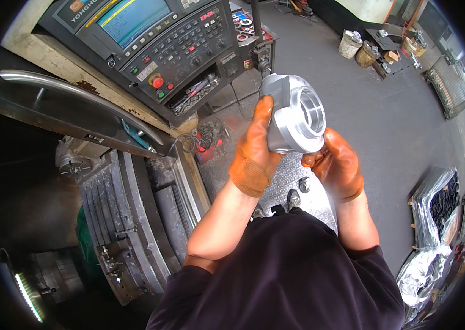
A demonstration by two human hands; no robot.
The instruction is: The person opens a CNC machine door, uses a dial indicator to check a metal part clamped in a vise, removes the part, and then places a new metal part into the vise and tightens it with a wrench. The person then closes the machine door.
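Your machined metal housing [293, 118] is up in the air, to the right of the control panel [174, 60] and nearer to your body. Your left grip [254, 146] is wrapped on the side next to the panel, thumb up along the flat part, other fingers mostly hidden; it probably takes most of the weight. Your right grip [339, 165] is bent on the side away from the panel, its tips by the lower rim. I cannot tell if it pinches that rim; maybe it keeps the housing steady. Your orange gloves [251, 177] likely guard you from sharp edges. Hand tools [202, 88] sit in a slot low in the panel, maybe for quick reach.

The housing is silver and shiny, with a thick ring, a wide round hole with steps inside, and a flat, blocky side.
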